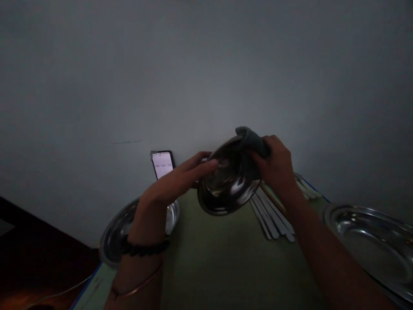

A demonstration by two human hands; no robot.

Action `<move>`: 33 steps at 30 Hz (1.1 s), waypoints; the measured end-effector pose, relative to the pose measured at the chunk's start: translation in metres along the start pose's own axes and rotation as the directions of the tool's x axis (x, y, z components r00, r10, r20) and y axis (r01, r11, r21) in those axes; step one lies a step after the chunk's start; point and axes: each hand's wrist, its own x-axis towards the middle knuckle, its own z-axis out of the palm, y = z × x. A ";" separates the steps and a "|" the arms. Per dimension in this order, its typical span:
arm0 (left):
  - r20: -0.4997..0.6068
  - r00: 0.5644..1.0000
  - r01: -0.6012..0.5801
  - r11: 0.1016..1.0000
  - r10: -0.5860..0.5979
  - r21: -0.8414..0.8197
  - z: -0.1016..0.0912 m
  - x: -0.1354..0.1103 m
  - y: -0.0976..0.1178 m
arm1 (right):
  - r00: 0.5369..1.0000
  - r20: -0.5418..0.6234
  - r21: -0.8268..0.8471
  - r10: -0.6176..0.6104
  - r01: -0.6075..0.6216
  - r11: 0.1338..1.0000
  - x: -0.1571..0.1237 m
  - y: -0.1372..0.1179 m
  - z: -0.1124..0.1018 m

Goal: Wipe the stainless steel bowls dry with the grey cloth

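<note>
A shiny steel bowl (pixel 227 183) is held tilted above the table, its hollow facing me. My left hand (pixel 180 176) steadies its left rim with the fingers stretched along the edge. My right hand (pixel 275 165) presses a dark grey cloth (pixel 253 140) against the bowl's upper right rim, fingers closed on the cloth. A beaded band and a thin bangle circle my left wrist.
A green-topped table (pixel 206 262) stands against a plain grey wall. A large steel plate (pixel 116 234) lies at its left edge, another steel plate (pixel 371 245) at the right. Several flat steel utensils (pixel 271 215) lie behind the bowl. A lit phone (pixel 163 164) leans on the wall.
</note>
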 end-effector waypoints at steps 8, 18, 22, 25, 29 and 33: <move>0.068 0.997 -0.022 1.000 0.021 0.010 0.020 0.011 -0.008 | 0.995 -0.094 -0.028 -0.034 0.032 0.999 -0.002 0.006 0.003; -0.341 0.940 -0.198 0.828 0.009 -0.524 0.041 0.030 -0.020 | 0.891 0.168 -0.019 0.421 -0.424 0.906 -0.003 0.006 0.013; -0.242 0.969 -0.102 0.823 -0.045 -0.560 0.024 0.024 -0.014 | 0.854 0.336 -0.108 0.398 -0.385 0.917 0.000 0.008 0.002; -0.230 0.964 -0.020 0.827 -0.133 -0.561 0.011 0.019 -0.010 | 0.911 0.287 -0.068 0.298 -0.291 0.954 0.001 0.005 0.000; -0.203 0.963 0.045 0.848 -0.177 -0.528 0.007 0.015 -0.008 | 0.987 0.013 -0.008 0.161 -0.161 0.987 -0.001 0.003 0.012; -0.163 0.983 0.000 0.875 -0.090 -0.483 0.012 0.015 -0.008 | 0.987 -0.147 -0.037 0.061 -0.067 0.997 -0.005 0.004 0.020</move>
